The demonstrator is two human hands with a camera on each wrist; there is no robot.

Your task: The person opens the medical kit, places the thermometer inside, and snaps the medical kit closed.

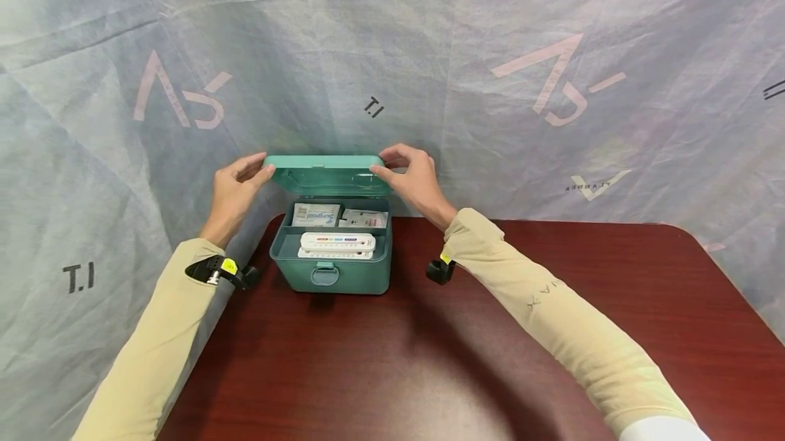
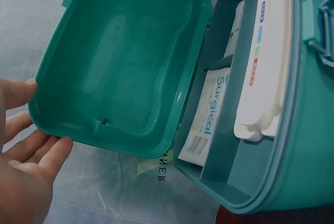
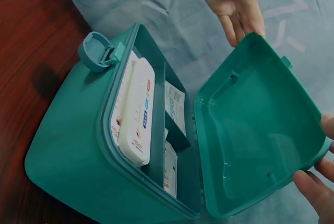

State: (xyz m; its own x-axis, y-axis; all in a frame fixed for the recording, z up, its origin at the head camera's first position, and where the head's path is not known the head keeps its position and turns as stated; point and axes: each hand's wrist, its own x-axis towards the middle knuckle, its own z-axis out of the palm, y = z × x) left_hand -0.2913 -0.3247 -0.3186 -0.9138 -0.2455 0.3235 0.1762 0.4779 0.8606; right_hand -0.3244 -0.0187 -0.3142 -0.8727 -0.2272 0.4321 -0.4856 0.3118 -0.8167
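A green plastic box (image 1: 362, 281) stands at the table's back left, its hinged lid (image 1: 325, 162) tilted up. My left hand (image 1: 232, 195) holds the lid's left corner between thumb and fingers. At the opposite corner, my right hand (image 1: 418, 180) grips the lid edge, thumb on the near side. Two white thermometer-like cases (image 1: 339, 242) lie stacked in the front compartment. Behind them, a divider separates a packet printed "Surgical" (image 1: 315, 215) from another white packet (image 1: 363, 219). The front latch (image 2: 324, 31) hangs loose from the box.
The box rests on a dark red wooden table (image 1: 392, 359). Grey printed cloth (image 1: 429, 86) hangs close behind the box and along the left side. A small black wrist camera (image 1: 440, 270) sits below my right sleeve.
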